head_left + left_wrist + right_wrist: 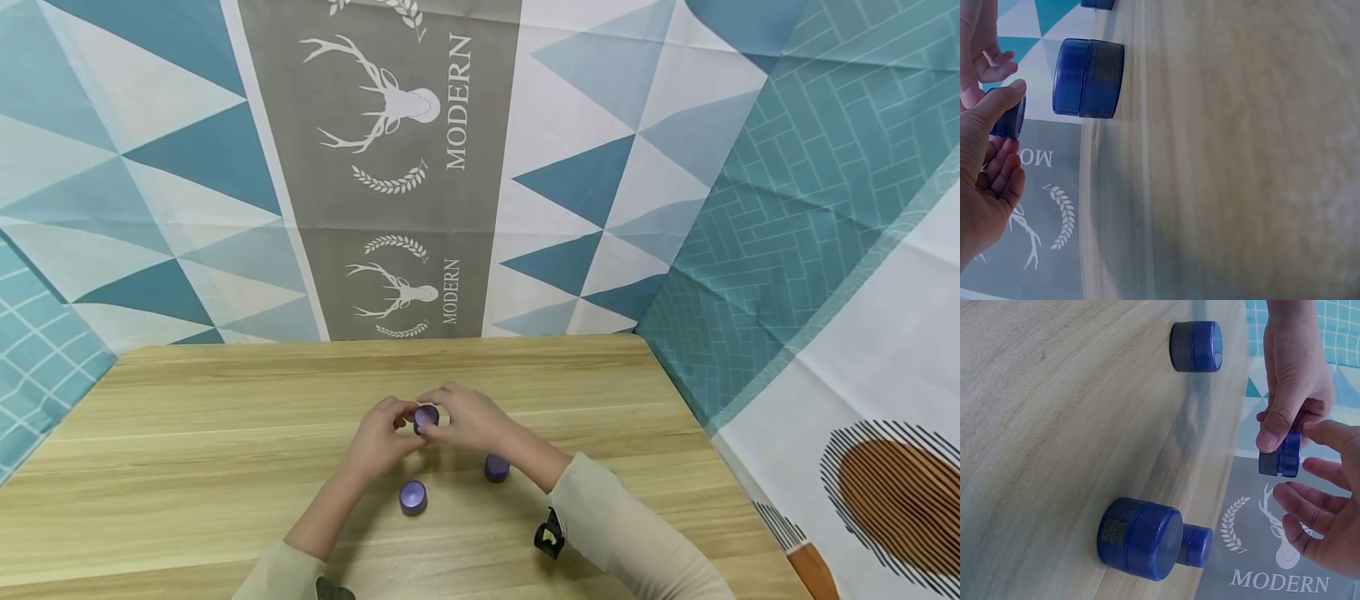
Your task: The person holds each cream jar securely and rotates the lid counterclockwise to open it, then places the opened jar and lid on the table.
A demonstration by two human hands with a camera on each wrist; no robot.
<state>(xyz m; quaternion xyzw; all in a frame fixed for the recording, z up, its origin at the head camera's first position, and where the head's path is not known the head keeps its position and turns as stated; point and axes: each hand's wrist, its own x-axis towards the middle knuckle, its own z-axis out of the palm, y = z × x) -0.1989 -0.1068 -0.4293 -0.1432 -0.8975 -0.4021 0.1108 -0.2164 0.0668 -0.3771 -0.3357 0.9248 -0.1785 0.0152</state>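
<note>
Above the table, my left hand (381, 440) pinches a small round purple-blue screw-lid jar (426, 418), thumb on one side and fingers on the other. My right hand (474, 417) is around the jar's far and right sides. In the right wrist view its fingers (1302, 505) are spread and loosely bent, with a gap to the lid, and its uppermost fingertip is right at the lid's edge. A second jar (412, 497) stands on the wood in front of the hands. Another jar (497, 467) stands below the right forearm, partly covered by it.
The right wrist view shows a further jar (1197, 545) behind the nearest one; the head view hides it. The wooden table (187, 467) ends at a patterned cloth backdrop (405, 200). A black strap (550, 535) hangs at the right sleeve.
</note>
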